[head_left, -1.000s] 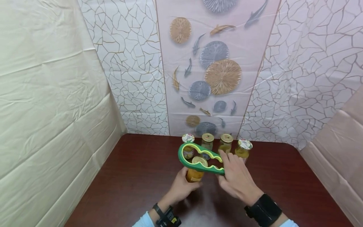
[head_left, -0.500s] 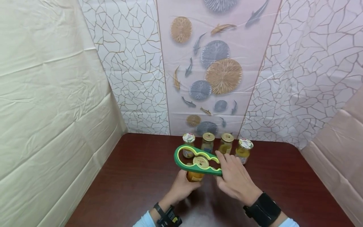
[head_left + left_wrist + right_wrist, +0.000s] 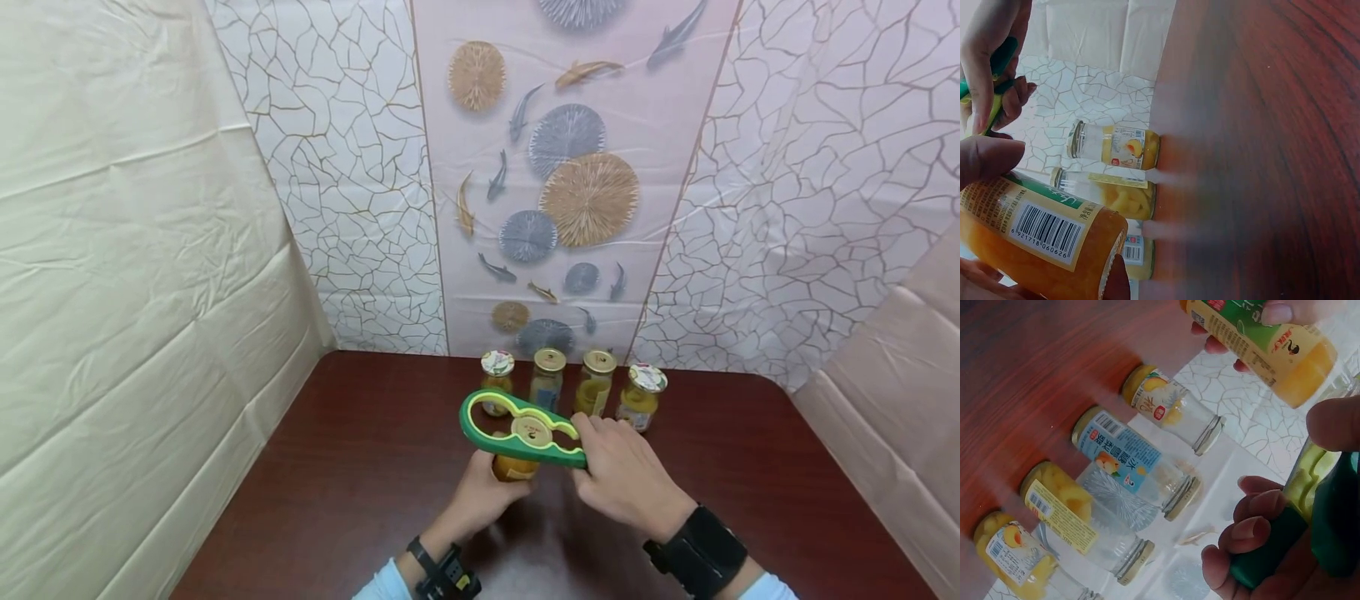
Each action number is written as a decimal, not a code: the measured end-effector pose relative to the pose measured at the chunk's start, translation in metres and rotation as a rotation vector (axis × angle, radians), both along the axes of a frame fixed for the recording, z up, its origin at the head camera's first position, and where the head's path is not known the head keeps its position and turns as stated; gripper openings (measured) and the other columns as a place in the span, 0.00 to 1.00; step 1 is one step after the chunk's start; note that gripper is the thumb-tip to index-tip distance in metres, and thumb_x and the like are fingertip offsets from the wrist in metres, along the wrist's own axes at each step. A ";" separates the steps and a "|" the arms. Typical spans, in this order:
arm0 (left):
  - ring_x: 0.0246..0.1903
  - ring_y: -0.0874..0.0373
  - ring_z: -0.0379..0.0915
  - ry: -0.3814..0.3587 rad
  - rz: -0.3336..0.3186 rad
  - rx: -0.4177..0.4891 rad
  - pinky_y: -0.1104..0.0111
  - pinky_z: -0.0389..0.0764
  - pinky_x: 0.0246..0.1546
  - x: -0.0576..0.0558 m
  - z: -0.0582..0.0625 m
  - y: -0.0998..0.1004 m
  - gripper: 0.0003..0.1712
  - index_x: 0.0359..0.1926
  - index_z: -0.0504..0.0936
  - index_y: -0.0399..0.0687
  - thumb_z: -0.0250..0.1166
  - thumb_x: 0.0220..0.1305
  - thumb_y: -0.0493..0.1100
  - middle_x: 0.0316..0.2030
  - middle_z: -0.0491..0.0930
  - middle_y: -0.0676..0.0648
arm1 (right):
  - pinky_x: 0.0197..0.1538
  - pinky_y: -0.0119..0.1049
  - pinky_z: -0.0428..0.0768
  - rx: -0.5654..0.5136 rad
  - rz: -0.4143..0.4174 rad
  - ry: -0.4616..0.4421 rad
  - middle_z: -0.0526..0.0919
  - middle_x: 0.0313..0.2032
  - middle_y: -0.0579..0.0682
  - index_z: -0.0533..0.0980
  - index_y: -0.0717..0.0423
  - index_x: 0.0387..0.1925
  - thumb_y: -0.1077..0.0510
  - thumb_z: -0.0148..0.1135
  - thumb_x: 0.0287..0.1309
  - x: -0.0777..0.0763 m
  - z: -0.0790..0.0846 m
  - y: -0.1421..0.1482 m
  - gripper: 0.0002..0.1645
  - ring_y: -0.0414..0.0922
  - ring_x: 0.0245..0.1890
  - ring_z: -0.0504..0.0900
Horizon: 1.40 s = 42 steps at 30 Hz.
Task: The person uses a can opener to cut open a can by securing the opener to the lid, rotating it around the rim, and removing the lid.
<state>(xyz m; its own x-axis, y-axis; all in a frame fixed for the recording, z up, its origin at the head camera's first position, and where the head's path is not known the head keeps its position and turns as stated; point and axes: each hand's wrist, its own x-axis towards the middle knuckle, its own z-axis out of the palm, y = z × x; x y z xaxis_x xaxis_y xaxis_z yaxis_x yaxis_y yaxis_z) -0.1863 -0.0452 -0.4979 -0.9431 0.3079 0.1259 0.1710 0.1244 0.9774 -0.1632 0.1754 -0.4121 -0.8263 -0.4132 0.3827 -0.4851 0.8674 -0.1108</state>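
Note:
My left hand (image 3: 480, 493) grips a glass jar of orange fruit (image 3: 514, 469) around its side, just above the table. The jar's barcode label (image 3: 1047, 231) faces the left wrist camera, and the jar looks tilted. A green jar opener (image 3: 551, 454) with a yellow-green wavy inner edge lies over its gold lid (image 3: 532, 430), which sits in a middle notch of the opener. My right hand (image 3: 628, 477) grips the opener's handles, with fingers curled round the green grip (image 3: 1266, 553). Whether the teeth press on the lid cannot be told.
Behind the hands, several glass jars stand in a row near the table's back edge: a white-lidded one (image 3: 497, 367), two gold-lidded ones (image 3: 549, 375) (image 3: 597, 383), and another white-lidded one (image 3: 641, 404). The dark red-brown table (image 3: 315, 483) meets patterned cloth walls (image 3: 375, 250).
The opener has come down and slightly left, so the jar's gold lid now sits inside its notches. My right hand has moved slightly with it; the left hand stays on the jar.

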 end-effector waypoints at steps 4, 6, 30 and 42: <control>0.49 0.57 0.79 0.022 0.007 -0.016 0.57 0.80 0.51 0.002 -0.002 -0.002 0.35 0.60 0.77 0.65 0.76 0.55 0.33 0.51 0.82 0.53 | 0.27 0.35 0.65 -0.009 0.009 -0.005 0.66 0.20 0.38 0.72 0.52 0.36 0.60 0.68 0.46 0.000 -0.002 -0.001 0.15 0.38 0.19 0.63; 0.48 0.57 0.79 0.027 0.005 -0.021 0.57 0.80 0.51 0.003 -0.003 -0.003 0.34 0.59 0.78 0.64 0.77 0.55 0.34 0.51 0.82 0.53 | 0.24 0.34 0.65 -0.010 0.005 -0.001 0.65 0.19 0.38 0.71 0.50 0.33 0.60 0.69 0.44 -0.001 -0.003 -0.001 0.15 0.37 0.17 0.63; 0.49 0.55 0.79 0.014 -0.056 0.028 0.58 0.81 0.50 0.005 -0.004 -0.008 0.32 0.59 0.77 0.58 0.77 0.55 0.34 0.50 0.82 0.50 | 0.16 0.32 0.55 0.074 -0.018 0.061 0.60 0.12 0.39 0.69 0.49 0.27 0.62 0.70 0.36 -0.002 -0.009 -0.002 0.18 0.37 0.11 0.58; 0.49 0.54 0.78 -0.013 -0.053 0.086 0.57 0.81 0.49 0.007 -0.006 -0.007 0.32 0.60 0.77 0.54 0.76 0.55 0.32 0.50 0.81 0.48 | 0.18 0.31 0.53 0.049 0.000 0.021 0.59 0.12 0.38 0.70 0.48 0.29 0.63 0.69 0.37 -0.006 -0.012 -0.001 0.17 0.36 0.12 0.56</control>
<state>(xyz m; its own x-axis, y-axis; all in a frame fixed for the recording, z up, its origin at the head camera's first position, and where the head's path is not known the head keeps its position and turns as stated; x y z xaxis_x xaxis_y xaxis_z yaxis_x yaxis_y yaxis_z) -0.1790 -0.0526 -0.5044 -0.9273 0.3464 0.1419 0.1624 0.0308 0.9863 -0.1694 0.1746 -0.4244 -0.8182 -0.4323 0.3791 -0.4873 0.8713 -0.0581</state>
